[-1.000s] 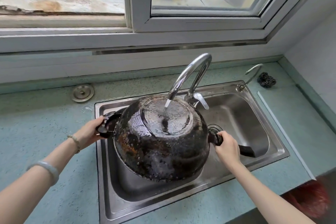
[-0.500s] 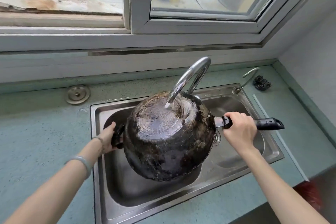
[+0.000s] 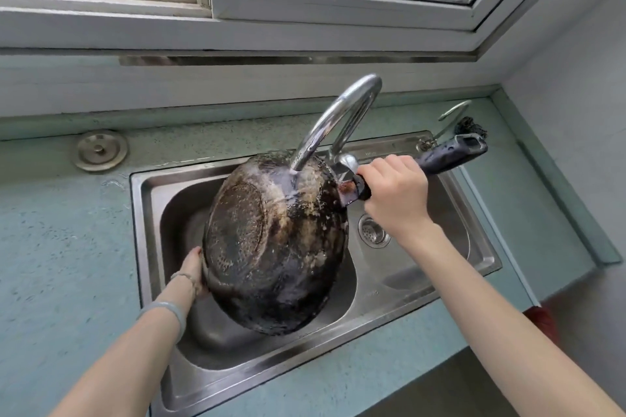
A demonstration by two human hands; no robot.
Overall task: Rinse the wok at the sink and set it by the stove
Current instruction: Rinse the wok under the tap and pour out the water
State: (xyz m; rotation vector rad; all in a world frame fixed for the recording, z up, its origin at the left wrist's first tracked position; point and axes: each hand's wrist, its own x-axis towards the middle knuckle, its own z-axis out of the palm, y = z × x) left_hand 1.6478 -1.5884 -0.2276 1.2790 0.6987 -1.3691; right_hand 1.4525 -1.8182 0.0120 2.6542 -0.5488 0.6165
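Over the sink [image 3: 144,213], the upturned wok [image 3: 271,247] tilts under the faucet [image 3: 359,86]. The right hand [image 3: 396,193] has its fingers gripping the handle [image 3: 450,154]. The left hand [image 3: 193,269] touches the rim, its fingers hidden, so I cannot tell their state.

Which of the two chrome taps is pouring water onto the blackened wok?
The large gooseneck chrome tap in the middle; its stream hits the blackened wok's underside. The thin small tap stands aside, far right.

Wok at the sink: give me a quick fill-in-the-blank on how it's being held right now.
1. The right hand grips the wok by its long ____.
2. The left hand holds the wok's opposite edge, low inside the ____.
3. Water from the ____ runs over the wok's blackened outside.
Missing words: handle; sink; faucet.
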